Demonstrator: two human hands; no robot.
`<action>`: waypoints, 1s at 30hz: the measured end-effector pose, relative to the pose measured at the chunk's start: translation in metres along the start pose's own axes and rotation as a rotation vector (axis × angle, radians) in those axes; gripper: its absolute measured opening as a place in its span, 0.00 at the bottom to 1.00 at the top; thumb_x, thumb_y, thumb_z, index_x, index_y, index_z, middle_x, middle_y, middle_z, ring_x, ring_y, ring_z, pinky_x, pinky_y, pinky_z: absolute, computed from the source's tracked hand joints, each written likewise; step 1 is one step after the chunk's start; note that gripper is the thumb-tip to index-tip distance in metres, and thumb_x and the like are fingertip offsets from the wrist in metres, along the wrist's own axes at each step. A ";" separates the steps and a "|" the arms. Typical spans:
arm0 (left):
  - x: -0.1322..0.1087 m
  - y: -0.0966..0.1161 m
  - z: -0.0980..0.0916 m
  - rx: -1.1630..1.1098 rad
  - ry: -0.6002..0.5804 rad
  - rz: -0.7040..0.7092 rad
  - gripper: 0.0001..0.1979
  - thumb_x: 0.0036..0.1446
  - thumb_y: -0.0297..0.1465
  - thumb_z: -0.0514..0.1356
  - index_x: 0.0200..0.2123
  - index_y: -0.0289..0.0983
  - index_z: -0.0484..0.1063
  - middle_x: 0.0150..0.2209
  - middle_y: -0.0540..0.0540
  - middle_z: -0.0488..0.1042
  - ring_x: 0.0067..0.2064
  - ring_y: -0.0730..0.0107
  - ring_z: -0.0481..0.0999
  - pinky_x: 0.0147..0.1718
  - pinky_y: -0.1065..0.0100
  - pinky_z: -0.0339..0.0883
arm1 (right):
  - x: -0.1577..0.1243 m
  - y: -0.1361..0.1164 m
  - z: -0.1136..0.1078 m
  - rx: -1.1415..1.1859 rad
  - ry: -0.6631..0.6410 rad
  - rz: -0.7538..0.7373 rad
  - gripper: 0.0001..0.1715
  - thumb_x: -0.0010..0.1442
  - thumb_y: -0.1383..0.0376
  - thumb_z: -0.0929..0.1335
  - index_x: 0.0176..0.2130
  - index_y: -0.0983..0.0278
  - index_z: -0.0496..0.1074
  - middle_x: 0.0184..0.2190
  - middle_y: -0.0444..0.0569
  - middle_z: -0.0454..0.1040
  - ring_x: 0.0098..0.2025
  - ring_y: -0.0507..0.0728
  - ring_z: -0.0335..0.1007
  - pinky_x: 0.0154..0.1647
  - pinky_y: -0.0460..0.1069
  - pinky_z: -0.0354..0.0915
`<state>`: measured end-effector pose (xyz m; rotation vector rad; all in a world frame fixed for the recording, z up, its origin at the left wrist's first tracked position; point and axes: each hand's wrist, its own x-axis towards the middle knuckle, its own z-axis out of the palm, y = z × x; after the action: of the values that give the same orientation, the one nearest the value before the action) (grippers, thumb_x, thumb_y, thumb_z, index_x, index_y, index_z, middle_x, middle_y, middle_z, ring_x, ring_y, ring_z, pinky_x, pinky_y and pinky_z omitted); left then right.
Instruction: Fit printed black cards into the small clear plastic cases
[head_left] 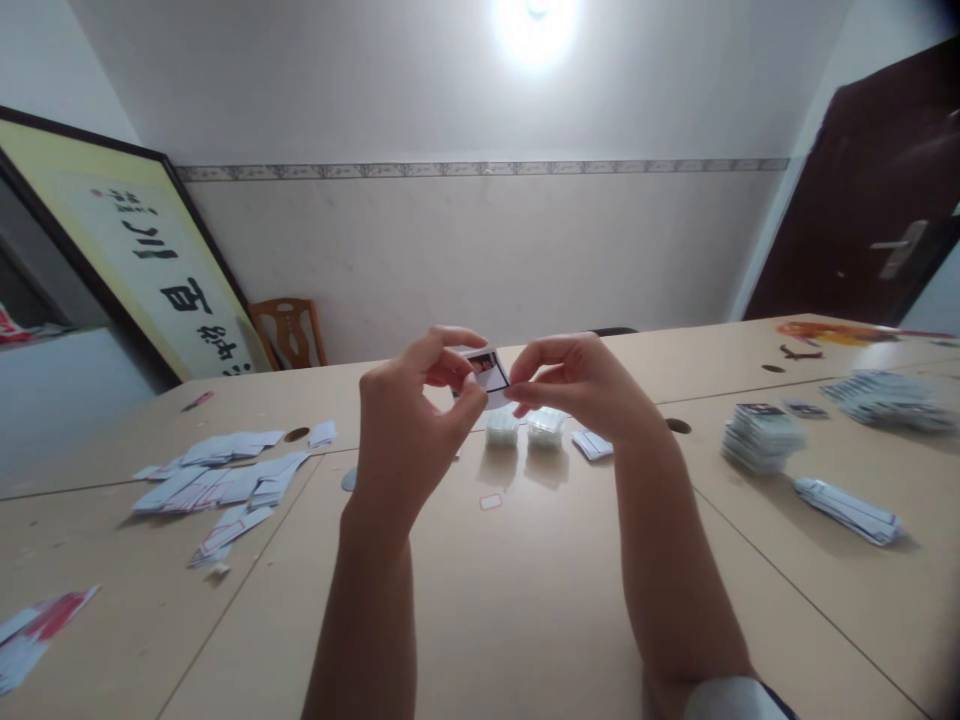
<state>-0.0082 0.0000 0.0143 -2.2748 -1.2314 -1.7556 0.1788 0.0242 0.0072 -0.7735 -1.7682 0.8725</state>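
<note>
Both my hands are raised above the wooden table [525,600] and pinch one small picture card [487,372] between them. My left hand [412,420] grips its left side with thumb and curled fingers. My right hand [577,385] pinches the card's right lower corner. Just beyond the hands stand two small clear plastic stacks [525,428] and a small white card pile [592,444] on the table. A tiny red-edged sticker [490,501] lies below the hands.
Scattered white and red papers [225,480] cover the table's left. Stacks of cards [761,435] and a long strip pile [847,510] lie right. A framed calligraphy panel [142,270], a wooden chair [289,333] and a dark door [870,210] stand behind.
</note>
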 end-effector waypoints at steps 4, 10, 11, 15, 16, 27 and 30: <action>0.001 -0.002 -0.003 0.029 0.010 -0.001 0.14 0.49 0.22 0.61 0.39 0.42 0.77 0.28 0.54 0.77 0.29 0.72 0.76 0.36 0.66 0.71 | 0.001 0.000 -0.003 -0.033 0.011 0.022 0.13 0.51 0.58 0.77 0.29 0.63 0.75 0.28 0.45 0.77 0.30 0.55 0.77 0.36 0.52 0.71; 0.003 -0.010 -0.008 0.018 0.057 -0.019 0.14 0.46 0.22 0.61 0.37 0.41 0.76 0.27 0.54 0.75 0.26 0.74 0.71 0.31 0.68 0.69 | 0.000 0.001 -0.009 -0.030 0.050 0.047 0.11 0.50 0.60 0.77 0.29 0.64 0.76 0.27 0.45 0.77 0.29 0.55 0.78 0.33 0.51 0.69; 0.004 -0.012 -0.008 0.011 0.069 -0.019 0.14 0.46 0.22 0.61 0.37 0.41 0.76 0.27 0.54 0.75 0.26 0.74 0.70 0.31 0.69 0.69 | 0.000 0.001 -0.010 -0.022 0.056 0.047 0.11 0.50 0.61 0.77 0.28 0.64 0.76 0.27 0.44 0.77 0.29 0.54 0.78 0.33 0.50 0.70; 0.005 -0.019 -0.011 0.006 0.109 -0.027 0.12 0.46 0.23 0.61 0.36 0.41 0.76 0.27 0.53 0.74 0.26 0.74 0.71 0.30 0.70 0.69 | 0.001 0.004 -0.013 -0.010 0.063 0.057 0.11 0.49 0.61 0.78 0.29 0.64 0.76 0.27 0.44 0.76 0.29 0.54 0.78 0.32 0.50 0.71; 0.005 -0.021 -0.011 0.005 0.120 -0.030 0.12 0.46 0.22 0.61 0.35 0.41 0.76 0.27 0.53 0.74 0.27 0.74 0.71 0.30 0.70 0.69 | 0.001 0.004 -0.014 -0.018 0.060 0.063 0.11 0.49 0.62 0.77 0.29 0.64 0.76 0.27 0.44 0.76 0.29 0.54 0.78 0.33 0.50 0.71; 0.009 -0.031 -0.016 -0.053 0.221 -0.067 0.12 0.44 0.23 0.61 0.34 0.42 0.75 0.26 0.54 0.73 0.27 0.72 0.72 0.26 0.70 0.66 | 0.002 0.009 -0.022 -0.046 0.036 0.093 0.08 0.53 0.63 0.75 0.29 0.64 0.75 0.26 0.44 0.75 0.31 0.55 0.79 0.33 0.50 0.71; 0.010 -0.031 -0.017 -0.067 0.220 -0.064 0.12 0.44 0.23 0.61 0.34 0.43 0.74 0.27 0.54 0.73 0.28 0.72 0.72 0.27 0.70 0.67 | 0.003 0.010 -0.025 -0.030 0.017 0.096 0.09 0.53 0.62 0.75 0.29 0.65 0.75 0.26 0.45 0.76 0.32 0.54 0.79 0.33 0.49 0.71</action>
<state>-0.0394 0.0188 0.0153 -2.0262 -1.2332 -2.0342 0.2029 0.0372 0.0065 -0.8884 -1.7440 0.9018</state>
